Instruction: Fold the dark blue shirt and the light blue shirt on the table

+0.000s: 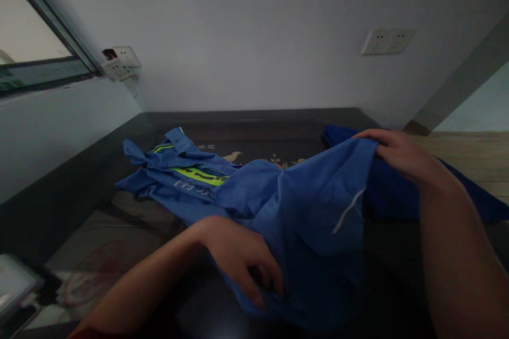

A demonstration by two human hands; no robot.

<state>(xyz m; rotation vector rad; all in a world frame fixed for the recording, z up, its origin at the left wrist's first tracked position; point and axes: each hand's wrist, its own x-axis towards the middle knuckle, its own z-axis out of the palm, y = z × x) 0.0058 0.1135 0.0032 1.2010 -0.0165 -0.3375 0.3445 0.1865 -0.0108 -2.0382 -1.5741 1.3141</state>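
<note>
Pale walls (250,37) meet in a corner around the dark, patterned surface (278,135) in front of me, and the light is dim. Nearest to me, my left hand (242,257) rests on the lower part of a blue garment (318,196), its fingers curled with a small gap inside the curl; I cannot tell whether it has any cloth pinched. My right hand (409,156), farther out, is closed on the garment's edge between thumb and fingers, and the fabric slopes from there down toward my left hand. The garment fills the space between my two hands and stretches away beyond the left one, where it lies rumpled. Just below my right hand, a thin white line (348,212) crosses the fabric; beyond my left hand are white lettering (193,188) and a yellow-green strip (202,176). Well to the left of my left hand, a pale object (16,286) is cut off by the view's edge. Darker blue cloth (389,190) lies under and behind my right hand. Past the garment, a tan bird figure (233,156) shows on the surface. Farthest off, wall sockets (387,41) sit beyond my right hand, and a window frame (43,71) beyond my left.
</note>
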